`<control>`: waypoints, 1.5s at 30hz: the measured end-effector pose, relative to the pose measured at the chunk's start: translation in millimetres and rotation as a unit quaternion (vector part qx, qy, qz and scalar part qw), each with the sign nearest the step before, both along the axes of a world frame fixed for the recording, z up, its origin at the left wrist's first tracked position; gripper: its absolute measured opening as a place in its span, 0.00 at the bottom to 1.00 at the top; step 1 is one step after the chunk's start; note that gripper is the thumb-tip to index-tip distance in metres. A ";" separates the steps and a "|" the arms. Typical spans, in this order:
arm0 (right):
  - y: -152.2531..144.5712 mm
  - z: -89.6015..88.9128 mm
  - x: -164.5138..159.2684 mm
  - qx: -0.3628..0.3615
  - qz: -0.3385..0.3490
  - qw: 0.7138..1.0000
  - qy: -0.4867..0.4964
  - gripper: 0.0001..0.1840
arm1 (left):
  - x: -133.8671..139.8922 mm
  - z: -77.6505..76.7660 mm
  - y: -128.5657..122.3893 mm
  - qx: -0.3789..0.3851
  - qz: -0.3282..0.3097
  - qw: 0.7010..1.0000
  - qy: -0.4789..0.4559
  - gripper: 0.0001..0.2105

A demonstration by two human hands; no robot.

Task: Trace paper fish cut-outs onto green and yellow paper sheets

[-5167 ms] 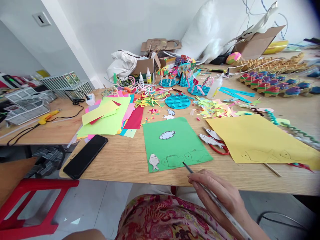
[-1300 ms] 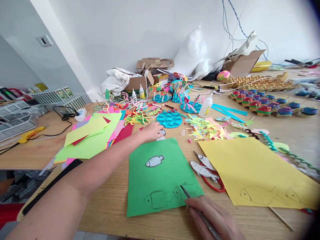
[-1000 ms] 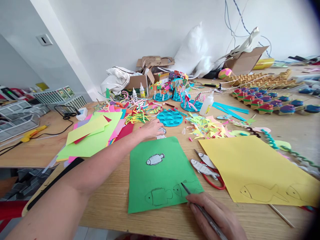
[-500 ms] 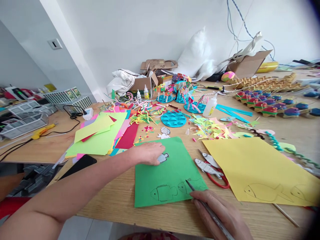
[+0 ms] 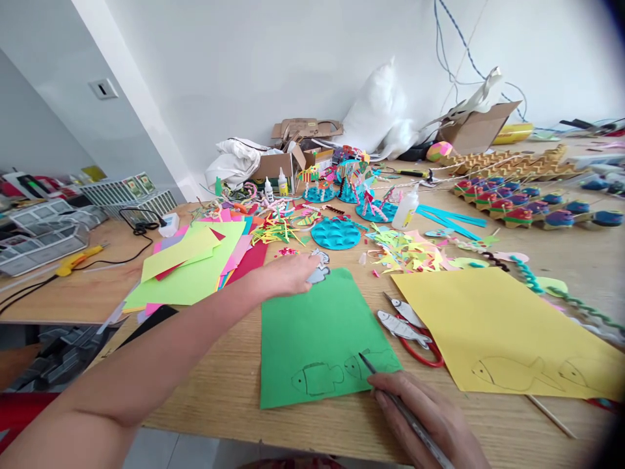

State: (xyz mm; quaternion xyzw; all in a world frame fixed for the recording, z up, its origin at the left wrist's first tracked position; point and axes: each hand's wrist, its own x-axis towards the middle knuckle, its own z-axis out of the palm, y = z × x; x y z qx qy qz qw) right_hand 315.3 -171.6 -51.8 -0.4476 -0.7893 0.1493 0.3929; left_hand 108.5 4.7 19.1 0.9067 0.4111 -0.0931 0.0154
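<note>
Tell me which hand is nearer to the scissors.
Right. The right hand, holding a pencil, is just on the near side of the scissors; the left hand is farther off, to their left at the far edge of the green paper.

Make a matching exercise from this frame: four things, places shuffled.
1. Writing tool
2. Scissors
3. Left hand
4. Phone

A. Partly hidden by the left forearm
B. At one paper fish, by the green sheet's far edge
C. In the right hand
D. Partly under two fish cutouts

Pairs: 1-C, 2-D, 3-B, 4-A
</note>
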 end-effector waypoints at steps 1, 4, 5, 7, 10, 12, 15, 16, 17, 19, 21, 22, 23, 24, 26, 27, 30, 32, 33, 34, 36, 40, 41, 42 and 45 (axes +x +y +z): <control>-0.1 -0.2 0.4 0.001 0.002 1.000 0.000 0.08 | 2.9 0.9 8.9 0.010 0.009 1.000 -0.001 0.15; -0.1 -1.3 2.2 -0.001 0.005 1.000 -0.005 0.08 | 12.4 -3.7 32.9 0.020 0.022 1.000 0.002 0.14; -0.1 -1.7 2.7 -0.002 0.002 1.000 -0.005 0.08 | 15.2 -7.1 39.0 0.020 0.022 1.000 0.002 0.14; 0.0 -2.4 3.0 -0.007 -0.004 1.000 -0.002 0.08 | 19.3 -14.7 48.0 0.022 0.022 1.000 0.003 0.15; -0.1 -2.4 2.2 -0.021 -0.011 1.000 -0.002 0.08 | 21.2 -22.4 53.6 0.027 0.018 0.999 0.006 0.15; -0.3 -1.9 1.7 -0.028 -0.014 1.000 -0.002 0.08 | 19.5 -22.0 52.7 0.029 0.010 1.000 0.003 0.15; -0.5 -1.3 2.1 -0.025 -0.019 1.000 -0.001 0.08 | 12.1 -14.5 46.3 0.024 0.007 1.000 -0.005 0.14; -0.5 -1.3 2.4 -0.021 -0.022 1.000 -0.001 0.08 | 8.2 -11.7 43.5 0.018 0.010 1.000 -0.007 0.13; -0.2 -1.5 2.7 -0.016 -0.026 1.000 -0.001 0.08 | 3.7 -9.5 40.5 0.007 0.014 1.000 -0.006 0.12; 1.0 -2.7 3.1 -0.002 -0.028 1.000 -0.005 0.08 | -6.4 -8.1 34.7 -0.030 0.019 0.999 0.001 0.11; 2.9 -4.8 2.9 0.011 -0.030 0.999 -0.014 0.08 | -16.0 -10.8 29.2 -0.071 0.024 0.997 0.011 0.12; 3.8 -6.0 2.6 0.015 -0.035 0.999 -0.019 0.08 | -19.9 -13.1 26.8 -0.085 0.029 0.996 0.014 0.14; 4.7 -7.3 2.3 0.017 -0.040 0.999 -0.024 0.08 | -23.0 -15.7 24.6 -0.094 0.035 0.995 0.014 0.15; 5.3 -8.7 2.0 0.020 -0.046 0.998 -0.028 0.08 | -25.0 -18.1 22.7 -0.098 0.042 0.994 0.013 0.17; 5.8 -11.3 1.2 0.019 -0.046 0.998 -0.038 0.07 | -26.6 -21.7 20.4 -0.101 0.057 0.993 0.005 0.18; 5.7 -12.6 0.7 0.018 -0.045 0.998 -0.042 0.07 | -26.5 -22.6 20.0 -0.104 0.063 0.993 0.001 0.19; 5.2 -17.1 -1.7 0.011 -0.054 0.998 -0.039 0.07 | -25.1 -23.1 21.5 -0.122 0.075 0.990 -0.016 0.19; 5.2 -20.5 -3.5 0.009 -0.063 0.998 -0.030 0.08 | -24.6 -23.4 24.2 -0.135 0.081 0.987 -0.032 0.19; 5.5 -22.0 -4.2 0.008 -0.063 0.998 -0.028 0.08 | -24.6 -23.7 25.6 -0.141 0.085 0.986 -0.039 0.19; 5.7 -23.2 -4.8 0.005 -0.061 0.998 -0.029 0.08 | -24.8 -24.1 27.0 -0.148 0.089 0.984 -0.048 0.18; 6.4 -24.4 -5.3 0.005 -0.057 0.998 -0.031 0.08 | -25.9 -24.5 29.1 -0.163 0.097 0.980 -0.063 0.14; 7.1 -22.0 -5.4 0.009 -0.054 0.997 -0.044 0.09 | -31.3 -19.7 28.1 -0.202 0.095 0.970 -0.098 0.04; 7.3 -20.9 -5.5 0.007 -0.055 0.997 -0.046 0.09 | -33.4 -17.3 26.8 -0.212 0.091 0.967 -0.108 0.03; 7.5 -19.9 -5.7 0.004 -0.055 0.997 -0.047 0.09 | -35.8 -14.5 25.2 -0.221 0.085 0.964 -0.119 0.03; 7.1 -17.7 -6.3 -0.007 -0.055 0.998 -0.029 0.09 | -44.8 -2.2 18.5 -0.236 0.072 0.957 -0.152 0.02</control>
